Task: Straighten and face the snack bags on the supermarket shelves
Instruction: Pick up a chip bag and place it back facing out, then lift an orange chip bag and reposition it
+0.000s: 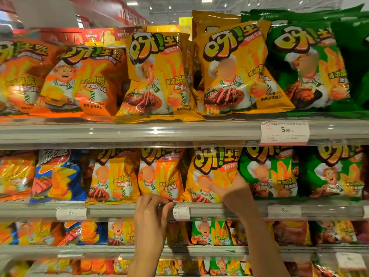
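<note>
Snack bags stand in rows on several shelves. On the second shelf (119, 210) my right hand (229, 190) holds a yellow steak-flavour bag (211, 172), thumb across its front and fingers behind its right edge next to a green bag (267, 172). My left hand (151, 206) pinches the bottom edge of an orange bag (161, 176) just left of the yellow one, fingers curled at the shelf lip. On the top shelf, two yellow bags (159, 76) lean a little and overlap.
The top shelf rail (139, 132) carries a price tag (284, 132) reading 5.90. Orange bags (83, 80) fill the upper left, green bags (311, 66) the upper right. A blue bag (58, 176) stands at the second shelf's left. Lower shelves hold more bags.
</note>
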Demonstrator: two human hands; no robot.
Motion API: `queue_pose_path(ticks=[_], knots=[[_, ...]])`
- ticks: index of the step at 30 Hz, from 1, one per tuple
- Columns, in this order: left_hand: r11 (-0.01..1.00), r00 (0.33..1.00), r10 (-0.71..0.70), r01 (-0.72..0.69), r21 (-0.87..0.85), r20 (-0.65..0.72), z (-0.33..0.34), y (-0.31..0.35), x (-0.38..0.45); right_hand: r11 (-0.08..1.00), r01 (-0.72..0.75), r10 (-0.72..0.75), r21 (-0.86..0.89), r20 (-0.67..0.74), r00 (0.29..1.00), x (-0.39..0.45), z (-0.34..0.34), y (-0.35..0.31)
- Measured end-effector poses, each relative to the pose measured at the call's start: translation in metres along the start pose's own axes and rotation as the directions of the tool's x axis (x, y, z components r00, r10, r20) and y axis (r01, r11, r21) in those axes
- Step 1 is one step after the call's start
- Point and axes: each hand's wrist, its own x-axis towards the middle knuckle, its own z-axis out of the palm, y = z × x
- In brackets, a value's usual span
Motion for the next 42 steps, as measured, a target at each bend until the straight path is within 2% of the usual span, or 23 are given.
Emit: queue_pose_path(ticks=[1, 3, 8, 13, 16, 18, 21, 23, 25, 30, 34, 36, 39, 42], knots=[[1.000, 1.000, 0.000, 0.000, -0.003, 0.001, 0.000, -0.001, 0.000, 0.998, 0.061, -0.061, -0.006, -0.020, 0.998, -0.001, 0.002, 0.003], [1.000, 1.000, -0.009, 0.009, -0.007, 0.007, 0.001, -0.001, -0.002, 0.997, 0.033, -0.028, 0.070, -0.075, 0.997, -0.002, 0.002, 0.004], [0.999, 0.999, -0.036, 0.036, -0.010, 0.005, 0.004, -0.002, -0.004, 0.941, -0.166, 0.181, 0.295, -0.027, 0.983, -0.007, -0.003, 0.002], [0.997, 0.998, -0.052, 0.054, -0.062, 0.026, -0.002, 0.006, -0.007, 0.924, -0.294, 0.295, 0.244, 0.032, 0.955, -0.016, -0.015, 0.004], [0.979, 0.993, -0.115, 0.111, -0.172, -0.010, -0.010, 0.008, -0.010, 0.903, -0.307, 0.338, 0.302, -0.054, 0.940, -0.026, -0.018, 0.005], [0.965, 0.985, -0.162, 0.146, -0.217, -0.061, -0.015, 0.005, -0.013, 0.935, -0.271, 0.320, 0.228, -0.220, 0.921, -0.034, -0.017, 0.004], [0.937, 0.952, -0.265, 0.216, -0.275, -0.153, -0.029, -0.005, -0.018, 0.982, -0.083, 0.153, 0.169, -0.466, 0.872, -0.048, -0.016, -0.006], [0.922, 0.923, -0.318, 0.248, -0.297, -0.217, -0.039, -0.014, -0.018, 0.985, 0.022, 0.071, 0.169, -0.526, 0.847, -0.055, -0.015, -0.015], [0.914, 0.897, -0.350, 0.264, -0.308, -0.271, -0.048, -0.023, -0.016, 0.984, 0.057, 0.045, 0.170, -0.545, 0.837, -0.060, -0.010, -0.027], [0.916, 0.860, -0.374, 0.285, -0.282, -0.348, -0.069, -0.054, 0.012, 0.959, 0.112, 0.034, 0.260, -0.498, 0.866, -0.057, 0.028, -0.058], [0.930, 0.873, -0.347, 0.275, -0.243, -0.342, -0.093, -0.079, 0.036, 0.962, -0.006, 0.121, 0.273, -0.405, 0.906, -0.049, 0.070, -0.079], [0.928, 0.895, -0.348, 0.286, -0.240, -0.280, -0.102, -0.093, 0.047, 0.940, -0.119, 0.213, 0.319, -0.278, 0.937, -0.044, 0.089, -0.085], [0.891, 0.913, -0.392, 0.347, -0.293, -0.111, -0.108, -0.110, 0.062, 0.968, -0.203, 0.220, 0.147, -0.109, 0.969, -0.034, 0.110, -0.086], [0.873, 0.922, -0.382, 0.384, -0.302, 0.065, -0.108, -0.124, 0.074, 0.953, -0.236, 0.256, 0.188, -0.091, 0.962, -0.026, 0.120, -0.093]])
